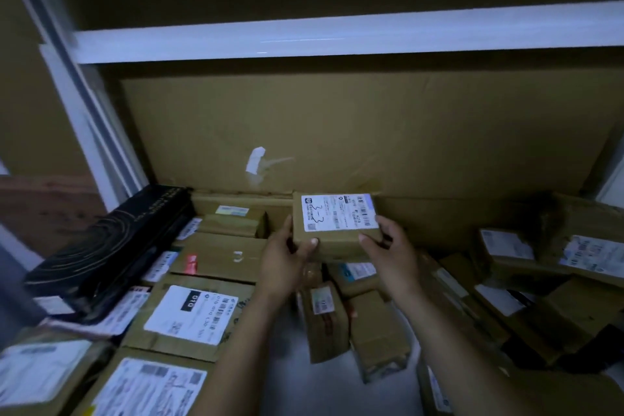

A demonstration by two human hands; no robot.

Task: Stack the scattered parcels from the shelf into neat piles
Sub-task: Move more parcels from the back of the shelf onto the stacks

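Left hand (283,263) and right hand (391,257) both gripping one labelled parcel (337,216), one black box (111,246) at left

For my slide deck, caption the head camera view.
The left hand and right hand hold a small labelled box above scattered parcels on a shelf.

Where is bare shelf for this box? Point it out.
Bare shelf shows only front centre, between the 010 box and the small leaning boxes. The left, by the black box, and the right pile are crowded. The held box would likely fit there.
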